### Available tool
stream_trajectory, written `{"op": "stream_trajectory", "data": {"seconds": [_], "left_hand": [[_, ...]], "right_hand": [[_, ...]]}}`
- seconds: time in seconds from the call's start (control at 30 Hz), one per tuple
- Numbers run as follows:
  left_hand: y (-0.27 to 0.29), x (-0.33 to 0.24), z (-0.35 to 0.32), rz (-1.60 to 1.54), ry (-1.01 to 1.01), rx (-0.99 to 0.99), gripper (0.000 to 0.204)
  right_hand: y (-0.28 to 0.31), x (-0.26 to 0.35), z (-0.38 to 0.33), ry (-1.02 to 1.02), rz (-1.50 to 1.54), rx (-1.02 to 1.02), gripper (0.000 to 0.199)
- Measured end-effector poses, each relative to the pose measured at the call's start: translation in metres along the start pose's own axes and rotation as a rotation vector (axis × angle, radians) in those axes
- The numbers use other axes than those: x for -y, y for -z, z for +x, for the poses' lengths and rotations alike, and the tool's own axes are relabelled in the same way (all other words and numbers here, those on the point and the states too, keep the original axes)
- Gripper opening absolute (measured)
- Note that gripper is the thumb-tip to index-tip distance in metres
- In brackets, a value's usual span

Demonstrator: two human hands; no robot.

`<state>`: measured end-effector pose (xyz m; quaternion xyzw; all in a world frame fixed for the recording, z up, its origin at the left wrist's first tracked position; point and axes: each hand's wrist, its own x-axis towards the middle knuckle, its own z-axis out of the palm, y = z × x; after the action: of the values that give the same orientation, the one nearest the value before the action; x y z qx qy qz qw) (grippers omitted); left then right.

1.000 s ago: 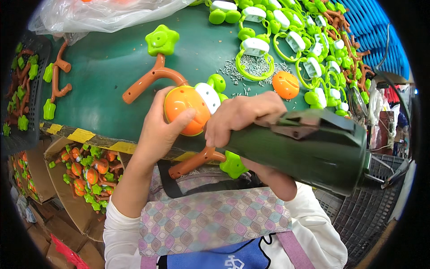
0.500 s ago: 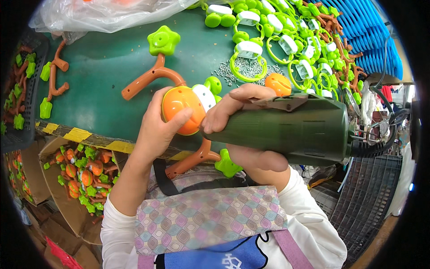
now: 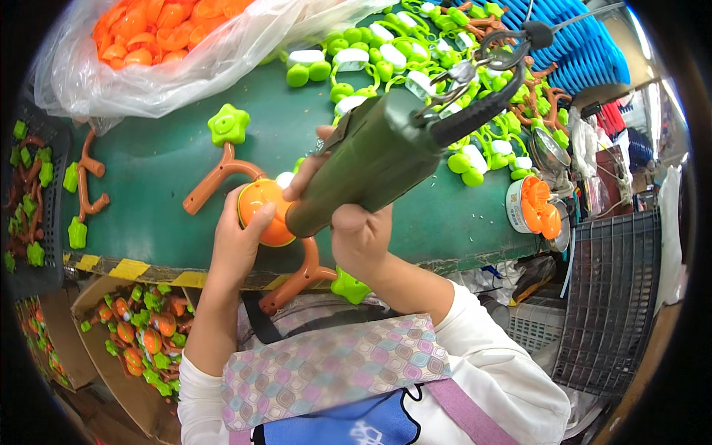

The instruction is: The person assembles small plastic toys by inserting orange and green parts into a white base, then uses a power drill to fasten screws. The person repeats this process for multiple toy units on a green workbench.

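My left hand (image 3: pixel 231 241) is closed around a toy's round orange body (image 3: pixel 259 196), thumb on top. From this body stick out brown branch pieces (image 3: pixel 222 176), one tipped with a green star-shaped flower (image 3: pixel 228 124) on the far side, another with a green star (image 3: pixel 348 286) at the table's front edge. My right hand (image 3: pixel 361 241) grips a dark green electric screwdriver (image 3: pixel 371 159), tilted, its corded end up toward the far right. The tool's front end is at the orange body; its tip and the screw spot are hidden.
Green ring-shaped parts (image 3: pixel 415 55) with white blocks crowd the back. A clear bag (image 3: pixel 67 78) of orange shells lies far left. A white tub (image 3: pixel 517 208) with orange pieces stands right. Below left is a carton (image 3: pixel 96 326) of similar toys; a dark crate (image 3: pixel 608 297) stands right.
The screwdriver has swung from lying nearly level to tilted, its corded end now farther away and higher. My left hand still holds the toy. The view has shifted, showing more of the orange shells.
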<state>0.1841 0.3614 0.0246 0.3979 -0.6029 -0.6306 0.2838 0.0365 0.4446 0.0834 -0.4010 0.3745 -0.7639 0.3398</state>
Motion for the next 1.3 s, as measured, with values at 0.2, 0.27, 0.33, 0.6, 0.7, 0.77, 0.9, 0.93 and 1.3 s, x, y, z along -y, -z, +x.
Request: {"op": "stream_trajectory", "data": {"seconds": [0.2,0.27,0.33,0.6,0.7,0.77,0.9,0.93,1.3], "left_hand": [[0.002,0.003,-0.002,0.002,-0.053,0.010,0.059],[0.001,0.005,-0.002,-0.001,-0.047,0.003,0.058],[0.001,0.004,-0.004,-0.015,-0.048,0.000,0.058],[-0.003,-0.005,-0.013,-0.010,-0.068,0.017,0.057],[-0.001,-0.004,-0.012,0.057,-0.078,-0.002,0.056],[-0.002,-0.008,-0.013,0.068,-0.084,-0.020,0.054],[-0.007,-0.025,-0.015,-0.090,-0.011,-0.027,0.052],[-0.007,-0.029,-0.014,-0.108,-0.002,-0.004,0.053],[0.011,-0.041,-0.002,-0.170,0.205,0.143,0.054]], "right_hand": [[-0.001,0.010,-0.002,-0.023,-0.012,0.022,0.117],[0.003,0.017,-0.002,-0.062,0.015,0.056,0.108],[0.004,0.021,-0.003,-0.066,0.062,0.062,0.096],[0.013,0.002,-0.012,-0.007,-0.051,0.235,0.073],[0.016,-0.017,-0.015,0.004,-0.025,0.201,0.064],[0.011,-0.021,-0.012,0.060,-0.015,0.051,0.071],[0.011,0.001,0.003,0.098,0.009,0.071,0.067],[0.010,0.008,0.007,0.097,0.040,0.101,0.061],[0.050,0.089,0.071,-0.103,0.345,0.074,0.065]]}}
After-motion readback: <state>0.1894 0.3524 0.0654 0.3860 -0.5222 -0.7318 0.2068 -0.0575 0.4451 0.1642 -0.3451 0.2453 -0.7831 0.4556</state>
